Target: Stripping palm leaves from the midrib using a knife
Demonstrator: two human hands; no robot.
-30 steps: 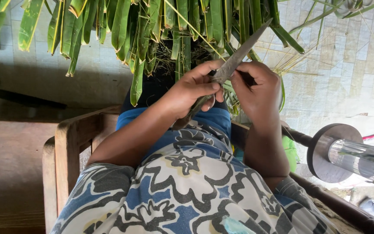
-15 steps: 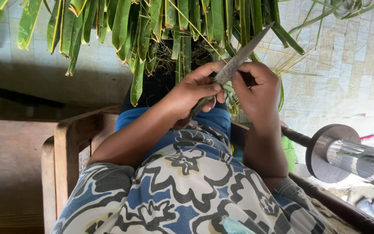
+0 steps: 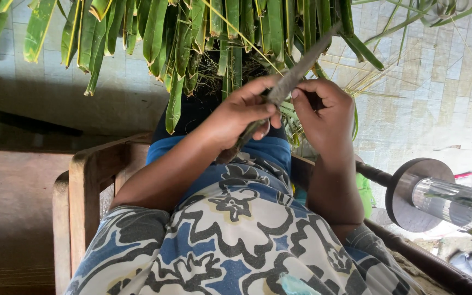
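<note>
Mid-strip: left hand (image 3: 241, 117) gripped on the knife (image 3: 293, 74), right hand (image 3: 326, 112) pinching a palm leaflet strip (image 3: 288, 112) against the blade over the lap; next stroke likely needs steady tension.

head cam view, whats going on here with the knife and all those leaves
A seated person grips a long dark knife in the left hand, blade pointing up and away. The right hand pinches a thin leaf strip against the blade. A bunch of green palm leaves hangs over the lap, above a wooden chair arm.
</note>
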